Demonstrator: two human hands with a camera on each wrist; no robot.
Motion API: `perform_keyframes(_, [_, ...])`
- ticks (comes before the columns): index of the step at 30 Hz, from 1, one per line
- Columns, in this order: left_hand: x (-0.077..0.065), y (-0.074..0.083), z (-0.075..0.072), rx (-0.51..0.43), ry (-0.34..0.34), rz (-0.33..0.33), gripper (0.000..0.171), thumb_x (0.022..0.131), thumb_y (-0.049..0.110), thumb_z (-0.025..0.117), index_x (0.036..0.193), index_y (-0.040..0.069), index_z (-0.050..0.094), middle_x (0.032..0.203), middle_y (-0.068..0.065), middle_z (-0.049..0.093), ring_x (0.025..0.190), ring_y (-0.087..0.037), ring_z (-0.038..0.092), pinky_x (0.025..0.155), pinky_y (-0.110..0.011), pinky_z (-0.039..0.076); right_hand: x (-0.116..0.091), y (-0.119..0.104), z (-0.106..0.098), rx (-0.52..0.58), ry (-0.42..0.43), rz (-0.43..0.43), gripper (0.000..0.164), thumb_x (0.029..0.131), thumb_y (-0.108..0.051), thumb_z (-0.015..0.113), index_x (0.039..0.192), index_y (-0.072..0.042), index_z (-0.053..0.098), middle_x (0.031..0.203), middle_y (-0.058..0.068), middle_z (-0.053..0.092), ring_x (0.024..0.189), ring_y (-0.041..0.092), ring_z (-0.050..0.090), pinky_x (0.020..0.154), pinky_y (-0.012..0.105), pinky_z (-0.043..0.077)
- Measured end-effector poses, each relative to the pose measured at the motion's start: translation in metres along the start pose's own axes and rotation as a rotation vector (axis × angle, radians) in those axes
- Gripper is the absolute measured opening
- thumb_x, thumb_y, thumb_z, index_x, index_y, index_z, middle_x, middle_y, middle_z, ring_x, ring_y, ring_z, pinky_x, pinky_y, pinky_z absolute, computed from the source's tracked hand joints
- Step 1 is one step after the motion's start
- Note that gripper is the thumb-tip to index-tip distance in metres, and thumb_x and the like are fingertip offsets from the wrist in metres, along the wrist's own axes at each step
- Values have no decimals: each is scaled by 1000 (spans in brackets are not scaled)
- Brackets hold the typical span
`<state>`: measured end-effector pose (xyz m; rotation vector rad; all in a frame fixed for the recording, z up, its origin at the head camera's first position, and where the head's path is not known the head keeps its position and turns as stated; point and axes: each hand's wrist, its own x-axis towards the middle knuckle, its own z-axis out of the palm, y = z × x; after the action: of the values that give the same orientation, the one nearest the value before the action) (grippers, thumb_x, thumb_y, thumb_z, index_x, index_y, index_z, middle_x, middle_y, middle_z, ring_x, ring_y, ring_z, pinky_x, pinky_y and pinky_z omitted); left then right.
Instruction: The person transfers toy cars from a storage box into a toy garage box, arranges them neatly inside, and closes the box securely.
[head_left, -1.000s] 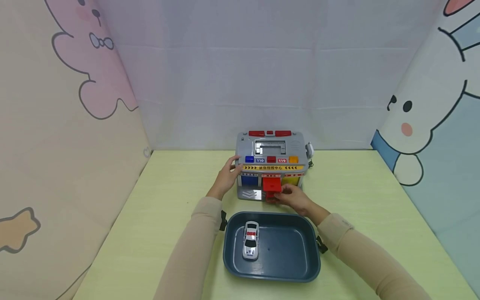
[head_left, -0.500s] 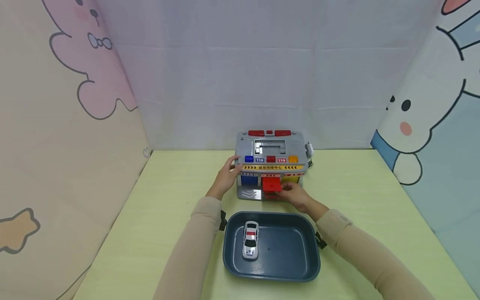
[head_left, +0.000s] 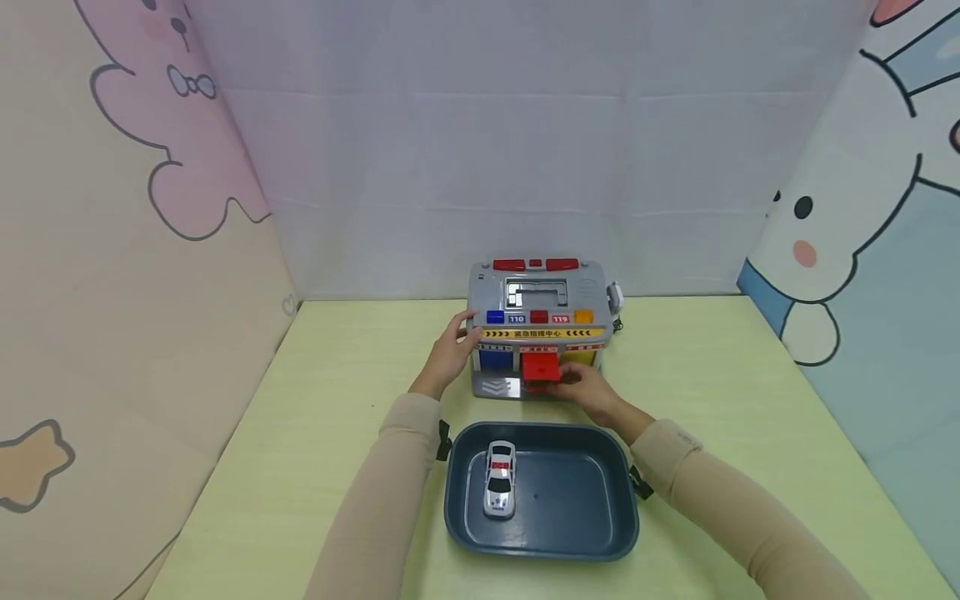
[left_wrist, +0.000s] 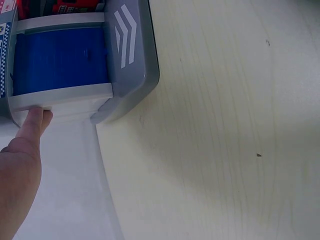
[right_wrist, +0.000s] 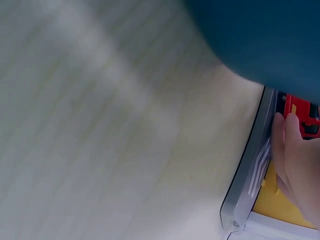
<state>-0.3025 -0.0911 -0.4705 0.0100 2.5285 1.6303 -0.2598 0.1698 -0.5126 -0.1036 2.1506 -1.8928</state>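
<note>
A grey toy emergency station (head_left: 542, 332) stands at the back of the table, with its red middle door (head_left: 541, 367) swung up. Beneath that door sits a red toy car (right_wrist: 300, 109), mostly inside the bay and partly hidden by fingers. My right hand (head_left: 591, 393) reaches in from the right, its fingertips and thumb at the car's rear end. My left hand (head_left: 444, 360) rests against the station's left side; in the left wrist view its fingers touch the white wall beside the blue door (left_wrist: 60, 60). The yellow door (right_wrist: 277, 197) is down, near the right hand.
In front of the station lies a dark blue tray (head_left: 577, 552), a white toy police car (head_left: 499, 482) in its left part. A small white piece (head_left: 615, 297) sits on the station's right side. Fabric walls stand behind and beside the table (head_left: 315, 467).
The red toy car has gone further back under the raised door, with my right hand following slightly. My left hand stays at the station's side. The whole head view has shifted a little.
</note>
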Motion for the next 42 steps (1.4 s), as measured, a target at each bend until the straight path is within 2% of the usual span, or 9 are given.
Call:
perform_keyframes(4, [0,0,0,8,1,-1,49,100,49,48,147,35,38,145,-14,44,129,-36,45,100,-55,40,0,0,1,9,5,-11,22,84,5,70,104,9,60,108,15,59,99,29,50,79,28,48])
perform_keyframes(11, [0,2,0,10,-1,-8,50,100,49,48,147,35,37,146,-15,43,129,-37,45,100,-55,40,0,1,1,-31,8,25,29,87,0,70,112,10,61,111,15,60,95,25,51,81,29,46])
perform_keyframes(20, [-1,4,0,6,0,-14,50,101,47,49,148,34,37,146,-16,43,130,-37,43,100,-56,39,0,2,-1,-54,16,-3,30,88,-1,69,112,14,61,105,11,62,91,24,52,79,32,47])
perform_keyframes(33, [-2,4,-1,16,3,-4,51,101,47,49,148,32,37,145,-17,43,130,-38,43,100,-56,39,-4,-2,-2,-112,7,-7,30,90,-5,69,114,11,65,109,17,65,93,26,56,85,37,50])
perform_keyframes(42, [0,2,0,8,0,-13,51,101,47,49,148,33,37,145,-16,43,129,-38,44,100,-55,39,-6,3,-3,-124,-73,-29,34,92,-2,65,121,13,60,113,24,64,91,27,61,85,42,53])
